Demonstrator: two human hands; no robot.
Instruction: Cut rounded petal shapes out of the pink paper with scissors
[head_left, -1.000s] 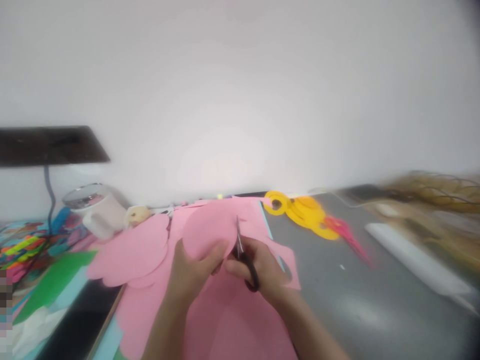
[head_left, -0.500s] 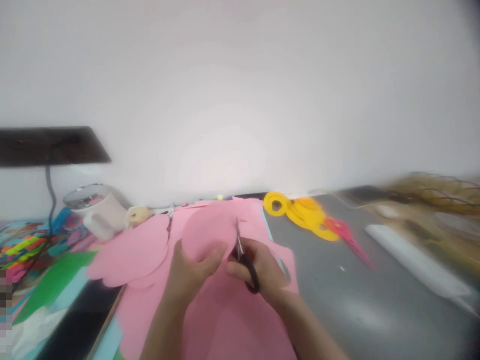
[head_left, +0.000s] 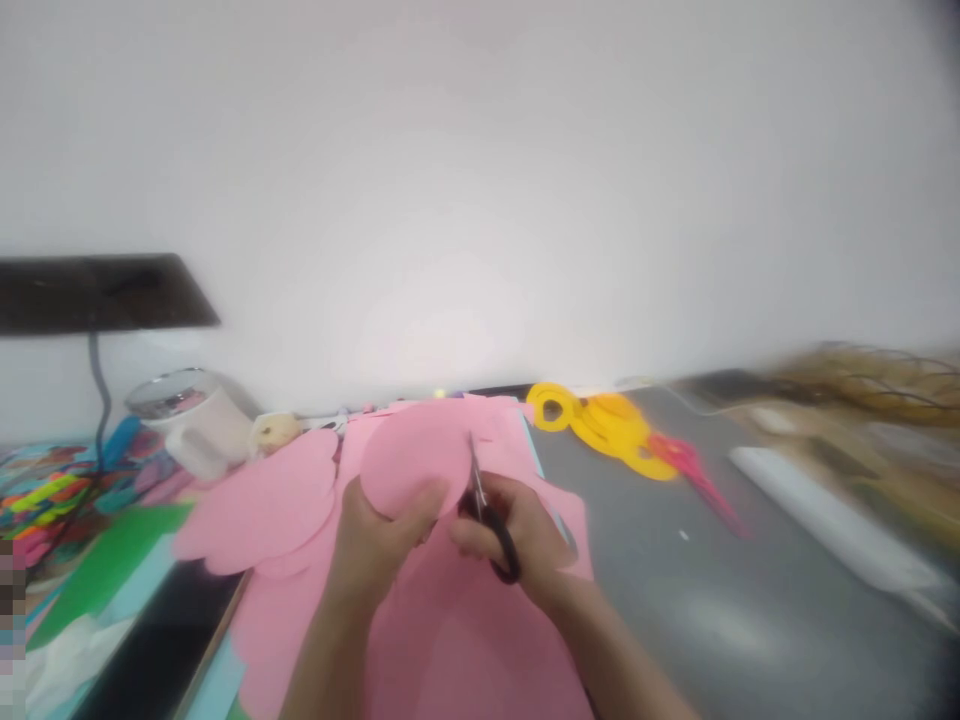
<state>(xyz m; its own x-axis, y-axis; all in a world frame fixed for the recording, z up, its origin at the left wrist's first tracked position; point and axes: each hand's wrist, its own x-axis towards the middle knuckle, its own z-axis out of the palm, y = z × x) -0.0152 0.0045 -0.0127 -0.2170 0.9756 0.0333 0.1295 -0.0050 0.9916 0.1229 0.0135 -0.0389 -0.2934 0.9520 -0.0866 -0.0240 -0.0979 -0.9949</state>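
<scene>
A rounded piece of pink paper (head_left: pixel 416 455) is pinched between the thumb and fingers of my left hand (head_left: pixel 382 535), at its lower left edge. My right hand (head_left: pixel 514 530) is closed on black-handled scissors (head_left: pixel 495 530). Their blades point up and away, along the right edge of the rounded piece. Whether the blades touch the paper is too blurred to tell. Larger pink sheets (head_left: pixel 472 640) lie under both hands. To the left, scalloped pink cutouts (head_left: pixel 259 505) overlap one another.
Yellow paper shapes (head_left: pixel 615 435) and pink-handled scissors (head_left: pixel 697 475) lie on the grey table (head_left: pixel 712 600). A white power strip (head_left: pixel 832 520) is further right. A white mug (head_left: pixel 210 430) and colourful items (head_left: pixel 56 500) stand at the left.
The rounded pink piece and my left hand have shifted slightly left, a little away from the scissors. My right hand has hardly moved.
</scene>
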